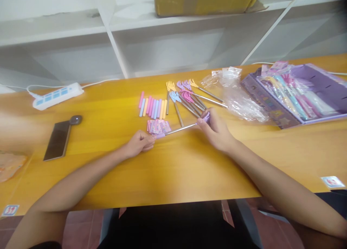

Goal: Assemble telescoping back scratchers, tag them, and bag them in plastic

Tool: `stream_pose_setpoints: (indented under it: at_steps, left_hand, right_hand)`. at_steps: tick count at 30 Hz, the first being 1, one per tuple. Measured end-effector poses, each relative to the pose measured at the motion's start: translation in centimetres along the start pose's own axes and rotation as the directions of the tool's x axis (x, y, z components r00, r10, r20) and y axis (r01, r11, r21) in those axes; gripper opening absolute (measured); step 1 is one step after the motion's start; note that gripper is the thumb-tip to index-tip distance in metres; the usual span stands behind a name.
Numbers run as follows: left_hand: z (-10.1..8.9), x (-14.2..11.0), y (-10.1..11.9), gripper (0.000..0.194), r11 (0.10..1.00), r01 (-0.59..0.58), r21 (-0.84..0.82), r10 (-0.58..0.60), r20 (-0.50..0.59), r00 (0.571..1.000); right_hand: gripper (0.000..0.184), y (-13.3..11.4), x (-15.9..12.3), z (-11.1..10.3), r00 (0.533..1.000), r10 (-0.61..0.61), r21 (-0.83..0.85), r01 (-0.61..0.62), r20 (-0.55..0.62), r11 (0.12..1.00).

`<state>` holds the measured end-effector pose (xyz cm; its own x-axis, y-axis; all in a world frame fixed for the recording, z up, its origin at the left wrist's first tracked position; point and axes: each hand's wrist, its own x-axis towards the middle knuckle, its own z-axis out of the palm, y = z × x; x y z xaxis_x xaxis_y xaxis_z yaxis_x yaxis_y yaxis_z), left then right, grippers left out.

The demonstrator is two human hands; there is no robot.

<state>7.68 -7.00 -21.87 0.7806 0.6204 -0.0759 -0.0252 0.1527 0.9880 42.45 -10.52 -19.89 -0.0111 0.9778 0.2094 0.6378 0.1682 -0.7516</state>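
Note:
A back scratcher (180,129) with a metal rod stretches between my two hands above the table. My left hand (139,143) pinches its purple handle sleeve, and my right hand (215,129) grips the purple claw head at the other end. Just beyond lie several more back scratchers (187,97) with yellow, purple, blue and pink claws and bare metal rods. To their left is a row of pastel handle sleeves (153,107) in pink, blue, yellow and purple. Small printed cards (158,127) lie in a pile close to my left hand.
Clear plastic bags (235,97) lie right of the scratchers, beside a purple display box (292,117) holding bagged back scratchers. A phone (57,140), a dark rounded object (76,119) and a power strip (58,96) are at left. A taped carton (203,1) sits on the shelf behind.

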Motion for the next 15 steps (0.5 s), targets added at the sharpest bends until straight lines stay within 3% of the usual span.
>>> stream_pose_setpoints:
  at_steps: [15]
  left_hand:
    - [0.0, 0.0, -0.2, 0.073, 0.996, 0.037, 0.087, -0.037, -0.003, 0.999]
  right_hand:
    - [0.049, -0.4, -0.2, 1.3, 0.998, -0.05, 0.019, 0.05, 0.034, 0.999]
